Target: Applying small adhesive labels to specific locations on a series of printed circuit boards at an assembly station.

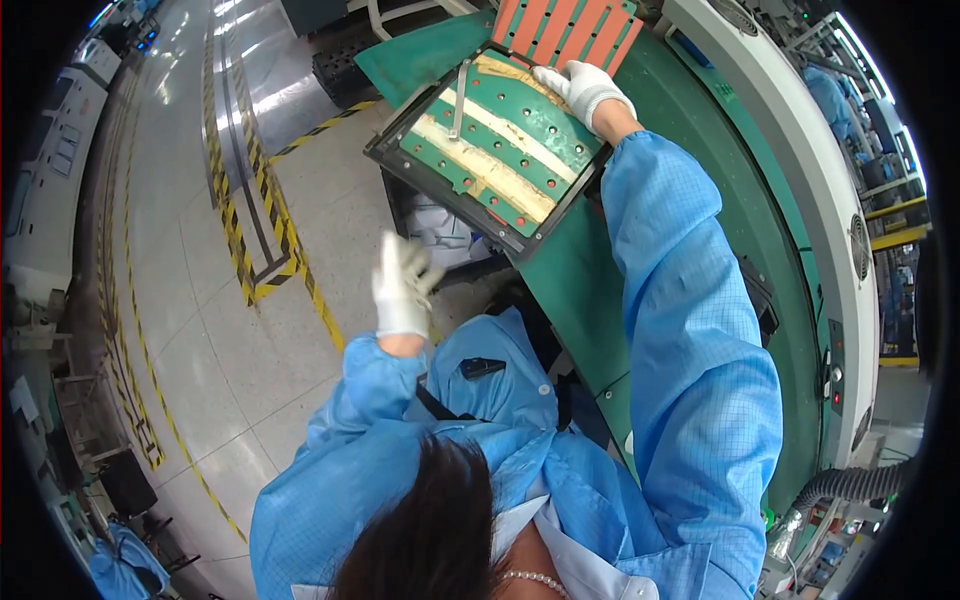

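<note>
Nearest, the white-gloved left hand [402,288] hangs free, grip loose and empty. At one o'clock the right hand [583,88] grips the far edge of the black-framed green fixture plate [490,150], steadying it tilted against the green worktop [700,200].

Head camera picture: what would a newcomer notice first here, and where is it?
First the green perforated panel in its dark frame, tilted at the top centre, with pale strips across it. The white-gloved right hand grips its upper edge, while the gloved left hand hangs free lower left, above the grey floor with yellow-black stripes. An orange slotted tray lies just behind.
</note>
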A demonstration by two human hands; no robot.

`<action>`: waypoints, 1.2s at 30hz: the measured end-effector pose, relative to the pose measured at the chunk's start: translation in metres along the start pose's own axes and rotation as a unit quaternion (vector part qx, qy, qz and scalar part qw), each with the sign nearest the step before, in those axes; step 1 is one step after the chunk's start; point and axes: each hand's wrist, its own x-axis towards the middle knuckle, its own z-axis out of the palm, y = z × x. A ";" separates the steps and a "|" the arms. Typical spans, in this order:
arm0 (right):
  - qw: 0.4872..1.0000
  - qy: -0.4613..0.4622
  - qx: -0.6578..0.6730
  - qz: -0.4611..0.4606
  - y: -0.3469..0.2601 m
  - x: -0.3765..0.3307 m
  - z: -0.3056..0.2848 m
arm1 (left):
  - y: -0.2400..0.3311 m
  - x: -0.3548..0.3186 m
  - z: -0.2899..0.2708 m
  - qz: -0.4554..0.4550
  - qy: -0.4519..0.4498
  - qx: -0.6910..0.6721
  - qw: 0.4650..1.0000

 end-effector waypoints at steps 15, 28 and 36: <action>0.913 0.361 -0.127 -0.140 -0.010 0.010 0.041 | 0.040 0.133 0.114 0.255 -0.013 0.124 0.959; 0.950 0.171 -0.067 -0.252 -0.062 -0.088 0.069 | 0.104 0.154 0.121 0.653 -0.244 0.558 0.450; 0.970 0.090 -0.090 -0.208 -0.109 -0.093 0.051 | 0.114 0.173 0.115 0.559 -0.126 0.551 0.607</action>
